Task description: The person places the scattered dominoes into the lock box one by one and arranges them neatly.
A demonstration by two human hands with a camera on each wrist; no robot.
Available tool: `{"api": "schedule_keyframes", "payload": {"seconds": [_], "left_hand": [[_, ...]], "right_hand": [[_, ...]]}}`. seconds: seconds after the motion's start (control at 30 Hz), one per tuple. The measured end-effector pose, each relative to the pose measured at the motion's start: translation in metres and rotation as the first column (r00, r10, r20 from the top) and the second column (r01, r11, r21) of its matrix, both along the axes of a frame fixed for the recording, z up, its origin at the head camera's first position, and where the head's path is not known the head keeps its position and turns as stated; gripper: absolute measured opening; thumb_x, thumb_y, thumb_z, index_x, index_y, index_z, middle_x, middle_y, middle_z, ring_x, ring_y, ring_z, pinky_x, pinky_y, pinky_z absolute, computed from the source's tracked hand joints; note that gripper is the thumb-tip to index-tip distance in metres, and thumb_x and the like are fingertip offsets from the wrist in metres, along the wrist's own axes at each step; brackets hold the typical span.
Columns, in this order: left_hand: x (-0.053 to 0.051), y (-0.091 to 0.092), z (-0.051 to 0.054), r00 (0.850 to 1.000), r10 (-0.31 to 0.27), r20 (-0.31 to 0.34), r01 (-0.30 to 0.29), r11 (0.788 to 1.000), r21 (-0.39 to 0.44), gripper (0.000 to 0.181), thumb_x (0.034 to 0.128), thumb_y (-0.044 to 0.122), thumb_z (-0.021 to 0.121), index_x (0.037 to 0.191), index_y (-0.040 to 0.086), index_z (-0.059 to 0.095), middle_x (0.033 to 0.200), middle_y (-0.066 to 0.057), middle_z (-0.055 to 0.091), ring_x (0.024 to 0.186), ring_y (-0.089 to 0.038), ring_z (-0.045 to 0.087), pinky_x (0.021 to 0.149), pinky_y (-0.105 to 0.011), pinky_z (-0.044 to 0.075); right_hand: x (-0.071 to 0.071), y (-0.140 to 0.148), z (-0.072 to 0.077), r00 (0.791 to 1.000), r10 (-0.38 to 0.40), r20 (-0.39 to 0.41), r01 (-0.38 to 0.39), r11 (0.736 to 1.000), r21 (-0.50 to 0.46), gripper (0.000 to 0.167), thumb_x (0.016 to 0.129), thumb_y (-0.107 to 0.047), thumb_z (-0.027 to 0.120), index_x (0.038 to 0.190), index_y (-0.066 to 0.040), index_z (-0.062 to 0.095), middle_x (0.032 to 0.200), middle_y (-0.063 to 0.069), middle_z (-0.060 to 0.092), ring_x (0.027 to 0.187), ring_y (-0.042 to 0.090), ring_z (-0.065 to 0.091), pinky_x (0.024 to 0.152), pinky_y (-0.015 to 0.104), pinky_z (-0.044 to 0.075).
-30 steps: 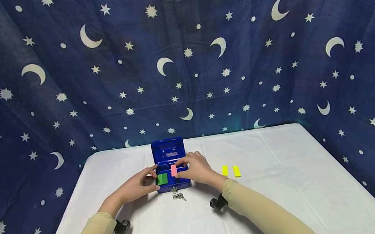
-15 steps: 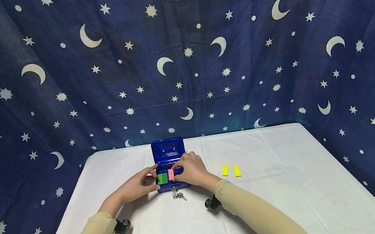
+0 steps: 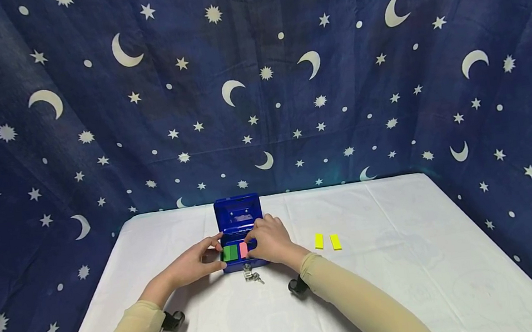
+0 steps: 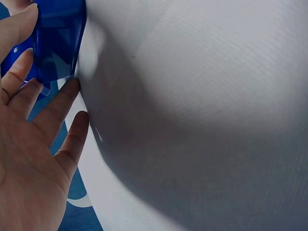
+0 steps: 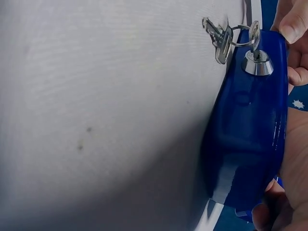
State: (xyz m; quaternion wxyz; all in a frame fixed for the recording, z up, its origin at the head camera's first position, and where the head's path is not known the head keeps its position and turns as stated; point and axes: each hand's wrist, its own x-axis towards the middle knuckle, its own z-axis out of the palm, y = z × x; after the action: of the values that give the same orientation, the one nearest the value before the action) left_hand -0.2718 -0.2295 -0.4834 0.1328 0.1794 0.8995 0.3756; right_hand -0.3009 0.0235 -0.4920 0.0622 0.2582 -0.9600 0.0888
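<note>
A small blue cash box (image 3: 233,268) stands on the table, its lid (image 3: 238,213) raised. My left hand (image 3: 193,262) holds the box's left side, with the thumb at the front corner and fingers reaching along the side. Inside at the left lie two green rectangular blocks (image 3: 230,253), edge to edge. Down in the box, right of the green ones with a small gap, my right hand (image 3: 275,240) pinches a pink rectangular block (image 3: 243,249). The right hand hides the box's right part. In the right wrist view, a key (image 5: 255,36) sits in the lock (image 5: 258,63).
Two yellow rectangular blocks (image 3: 327,242) lie apart on the white-covered table (image 3: 383,291), right of the box. More keys (image 5: 220,42) hang from the lock's ring at the front. A dark blue star-and-moon curtain (image 3: 282,96) surrounds the back and sides.
My right hand has moved the pink block left, then down into the box next to the green blocks. The left hand has stayed at the box's left side.
</note>
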Motion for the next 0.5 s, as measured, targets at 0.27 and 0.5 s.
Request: {"api": "schedule_keyframes", "payload": {"seconds": [0.27, 0.5], "left_hand": [[0.0013, 0.0007, 0.0005, 1.000, 0.011, 0.014, -0.011, 1.000, 0.007, 0.037, 0.0917, 0.033, 0.077, 0.114, 0.015, 0.054, 0.164, -0.008, 0.032, 0.131, -0.030, 0.055, 0.112, -0.056, 0.038], [0.0021, 0.0012, 0.0012, 1.000, 0.009, 0.016, -0.009, 1.000, 0.006, 0.037, 0.0919, 0.034, 0.077, 0.115, 0.014, 0.054, 0.164, -0.007, 0.032, 0.132, -0.030, 0.055, 0.112, -0.056, 0.038]], "right_hand": [[-0.0029, 0.0004, 0.0017, 0.999, 0.040, -0.018, -0.039, 0.998, 0.043, 0.037, 0.078, -0.057, 0.082, 0.107, -0.035, 0.079, 0.090, -0.012, 0.053, 0.088, 0.015, 0.040, 0.077, 0.032, 0.035], [-0.0034, -0.0001, 0.0019, 0.999, 0.047, -0.024, -0.045, 0.997, 0.057, 0.036, 0.079, -0.059, 0.080, 0.108, -0.037, 0.079, 0.089, -0.013, 0.052, 0.087, 0.014, 0.039, 0.076, 0.031, 0.034]]}}
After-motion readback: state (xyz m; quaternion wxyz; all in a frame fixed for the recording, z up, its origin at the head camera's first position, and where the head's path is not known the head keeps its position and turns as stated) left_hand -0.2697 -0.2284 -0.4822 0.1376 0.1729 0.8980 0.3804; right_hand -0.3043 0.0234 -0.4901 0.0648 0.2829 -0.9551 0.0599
